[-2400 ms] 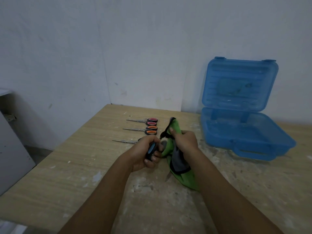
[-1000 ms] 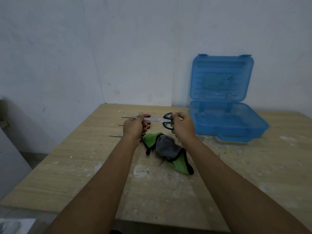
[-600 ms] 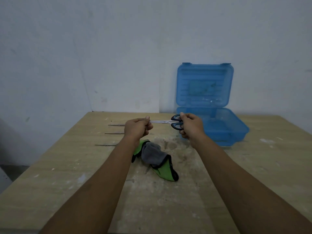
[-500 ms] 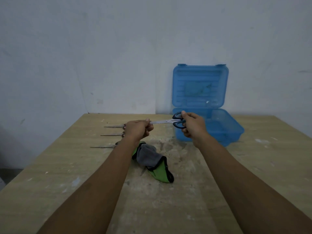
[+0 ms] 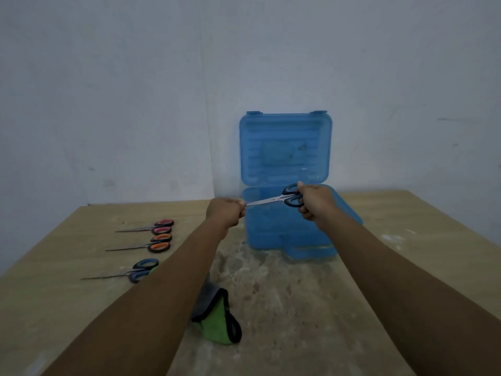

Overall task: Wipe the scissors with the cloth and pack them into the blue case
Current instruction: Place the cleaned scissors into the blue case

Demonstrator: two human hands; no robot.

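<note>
I hold a pair of blue-handled scissors point(image 5: 273, 199) level above the open blue case point(image 5: 271, 234). My right hand point(image 5: 314, 202) grips the handles, and my left hand point(image 5: 226, 214) pinches the blade tips. The case lid point(image 5: 286, 147) stands upright against the wall. The green and grey cloth point(image 5: 217, 318) lies crumpled on the table, partly under my left forearm. Three more scissors lie in a row at the left: pink-handled point(image 5: 160, 227), orange-handled point(image 5: 157, 244) and blue-handled point(image 5: 141, 270).
The wooden table point(image 5: 298, 308) is stained with pale patches in the middle. A white wall rises right behind the case. The table's left edge runs close to the row of scissors.
Both hands have carried the scissors to the right and further back, from above the table to above the case. The cloth stays on the table where my right hand left it.
</note>
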